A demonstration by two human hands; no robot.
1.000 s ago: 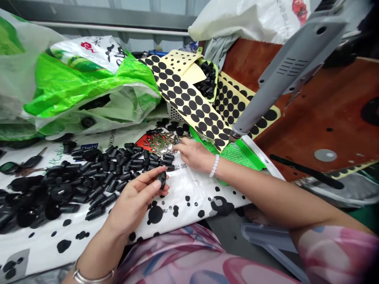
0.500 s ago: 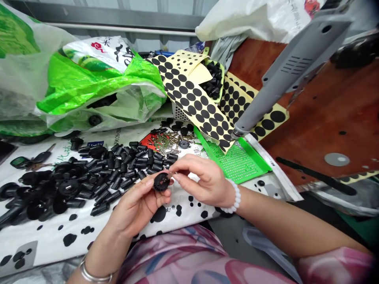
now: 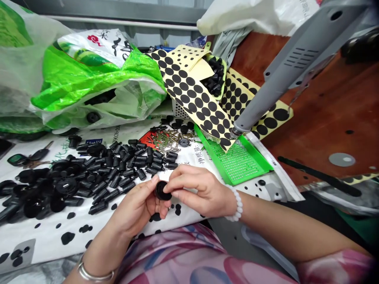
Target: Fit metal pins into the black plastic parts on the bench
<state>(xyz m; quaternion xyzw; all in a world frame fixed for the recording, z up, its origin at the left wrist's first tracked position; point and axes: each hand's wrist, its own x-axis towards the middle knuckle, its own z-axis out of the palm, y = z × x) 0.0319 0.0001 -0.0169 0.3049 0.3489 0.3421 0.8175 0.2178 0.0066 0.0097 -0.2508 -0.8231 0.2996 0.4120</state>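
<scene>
Thumb and fingers of my left hand (image 3: 134, 207) are closed around a round black plastic part (image 3: 161, 190), its hollow side facing up and to the right. My right hand (image 3: 199, 191) has its fingertips pressed together at the rim and inside of that part; whatever they may hold is hidden. Behind the hands lies a scatter of small metal pieces (image 3: 166, 142), and to the left spreads a pile of short black cylindrical pieces (image 3: 128, 157). More round black parts (image 3: 63, 185) are heaped at the far left.
A grey powered screwdriver (image 3: 266, 86) slants down over a green tray (image 3: 242, 163). Sheets of black round stickers (image 3: 195, 96) lean against a basket of black pieces (image 3: 217, 75). Green plastic bags (image 3: 97, 86) stand at the back left, near keys (image 3: 32, 157).
My right fingertips have moved down into the round black part, and the thin metal piece seen between them earlier is now hidden. The part has tilted a little in my left hand.
</scene>
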